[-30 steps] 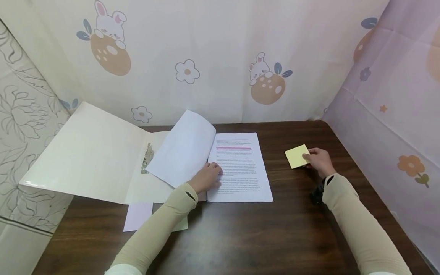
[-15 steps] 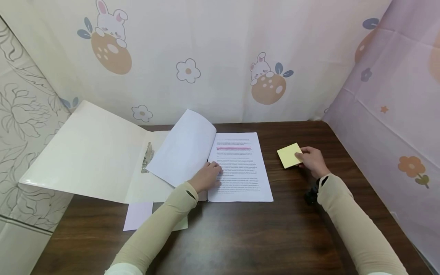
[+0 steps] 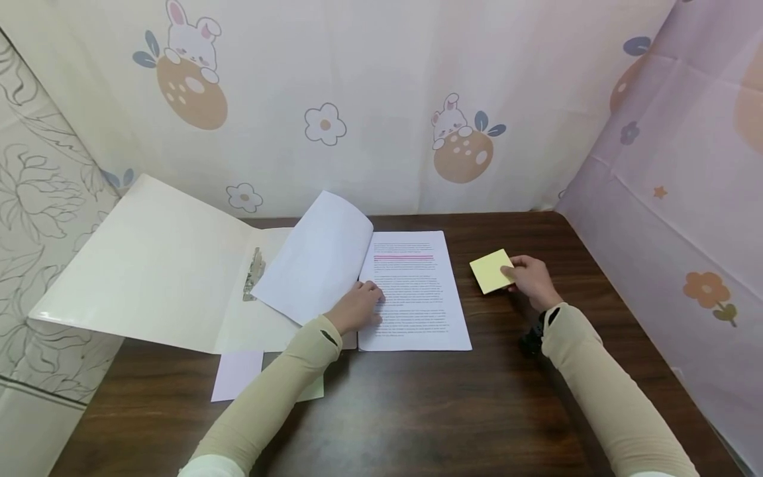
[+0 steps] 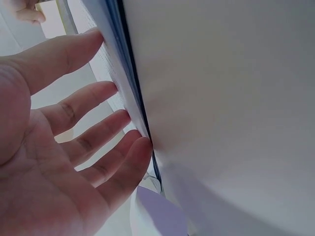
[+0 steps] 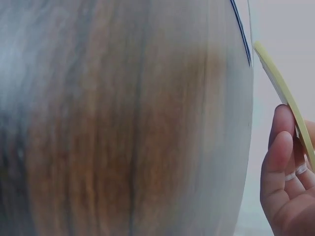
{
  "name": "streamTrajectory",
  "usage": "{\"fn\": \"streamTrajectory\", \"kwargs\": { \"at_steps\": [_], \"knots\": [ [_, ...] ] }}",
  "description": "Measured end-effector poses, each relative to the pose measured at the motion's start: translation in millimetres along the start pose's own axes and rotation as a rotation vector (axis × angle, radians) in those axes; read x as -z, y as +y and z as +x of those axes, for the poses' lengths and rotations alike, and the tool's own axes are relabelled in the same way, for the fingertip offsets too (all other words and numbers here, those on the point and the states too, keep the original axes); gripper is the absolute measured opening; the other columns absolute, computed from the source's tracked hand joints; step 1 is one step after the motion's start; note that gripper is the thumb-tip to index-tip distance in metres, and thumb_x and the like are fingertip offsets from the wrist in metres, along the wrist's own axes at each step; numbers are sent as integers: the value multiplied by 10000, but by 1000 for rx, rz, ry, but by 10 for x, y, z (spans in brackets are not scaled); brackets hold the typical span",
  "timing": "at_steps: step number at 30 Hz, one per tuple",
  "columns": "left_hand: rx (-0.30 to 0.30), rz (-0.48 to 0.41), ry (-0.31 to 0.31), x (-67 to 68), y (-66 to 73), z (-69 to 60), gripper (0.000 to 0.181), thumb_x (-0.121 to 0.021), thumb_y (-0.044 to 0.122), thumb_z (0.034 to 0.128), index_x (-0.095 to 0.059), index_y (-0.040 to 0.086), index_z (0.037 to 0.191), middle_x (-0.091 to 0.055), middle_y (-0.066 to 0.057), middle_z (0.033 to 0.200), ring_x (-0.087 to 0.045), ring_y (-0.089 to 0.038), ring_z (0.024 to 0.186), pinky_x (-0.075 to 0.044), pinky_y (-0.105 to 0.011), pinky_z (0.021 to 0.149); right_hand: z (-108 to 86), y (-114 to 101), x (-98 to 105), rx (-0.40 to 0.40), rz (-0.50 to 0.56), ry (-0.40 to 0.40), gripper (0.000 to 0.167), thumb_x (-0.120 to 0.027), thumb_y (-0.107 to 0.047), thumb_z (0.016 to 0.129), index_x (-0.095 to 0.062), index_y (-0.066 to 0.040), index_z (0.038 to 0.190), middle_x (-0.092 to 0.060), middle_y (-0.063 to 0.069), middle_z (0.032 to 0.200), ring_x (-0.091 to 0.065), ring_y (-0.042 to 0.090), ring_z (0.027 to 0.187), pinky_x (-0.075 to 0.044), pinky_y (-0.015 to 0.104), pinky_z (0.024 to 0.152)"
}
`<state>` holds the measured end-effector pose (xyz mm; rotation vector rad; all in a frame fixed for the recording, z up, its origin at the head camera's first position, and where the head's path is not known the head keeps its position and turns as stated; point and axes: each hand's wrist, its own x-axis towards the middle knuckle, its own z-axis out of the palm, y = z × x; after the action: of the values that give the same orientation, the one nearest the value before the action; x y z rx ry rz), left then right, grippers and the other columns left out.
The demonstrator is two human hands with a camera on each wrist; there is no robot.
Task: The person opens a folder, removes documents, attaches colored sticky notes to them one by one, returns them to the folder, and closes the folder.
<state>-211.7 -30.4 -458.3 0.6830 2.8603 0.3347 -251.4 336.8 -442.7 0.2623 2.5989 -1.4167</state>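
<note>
My left hand (image 3: 356, 308) rests at the inner edge of a printed page (image 3: 420, 298) with a pink highlighted line. Beside it a turned-over white sheet (image 3: 318, 258) curls up to the left. The left wrist view shows that hand's fingers (image 4: 83, 142) extended, their tips touching the paper. On the right, my right hand (image 3: 533, 278) pinches a yellow sticky note pad (image 3: 489, 271) between thumb and fingers, right of the page and apart from it. Edge-on, the pad (image 5: 280, 83) shows some thickness in the right wrist view.
A white folder (image 3: 155, 265) lies spread out on the left, its raised cover leaning outward, with a metal clip (image 3: 254, 275) near the spine. Purple paper (image 3: 237, 375) and green paper (image 3: 312, 388), partly under my left arm, lie on the dark wooden table (image 3: 417, 411). Patterned curtains border the table.
My right hand has moved left with the sticky note pad, bringing it closer to the printed page. My left hand and the papers have stayed put.
</note>
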Motion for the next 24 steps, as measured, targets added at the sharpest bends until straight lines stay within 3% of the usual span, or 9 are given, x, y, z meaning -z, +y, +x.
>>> {"fn": "streamTrajectory", "kwargs": {
  "at_steps": [12, 24],
  "knots": [
    [-11, -5, 10, 25, 8, -16, 392, -731, 234, 862, -633, 64, 1201, -582, -122, 1310, -512, -299, 1188, -431, -390, 1044, -1, -47, -126, -9, 40, 7, 475, -525, -241, 1002, -453, 64, 1360, -589, 72, 1000, -571, 41, 696, -541, 257, 658],
    [-9, -36, 5, 30, 5, -19, 402, -724, 237, 862, -642, 53, 1210, -594, -135, 1297, -524, -300, 1156, -436, -389, 1024, -21, -90, -220, -7, 40, -27, 462, -531, -230, 998, -463, 71, 1343, -583, 126, 1043, -570, 65, 717, -541, 253, 658]
  ]
}}
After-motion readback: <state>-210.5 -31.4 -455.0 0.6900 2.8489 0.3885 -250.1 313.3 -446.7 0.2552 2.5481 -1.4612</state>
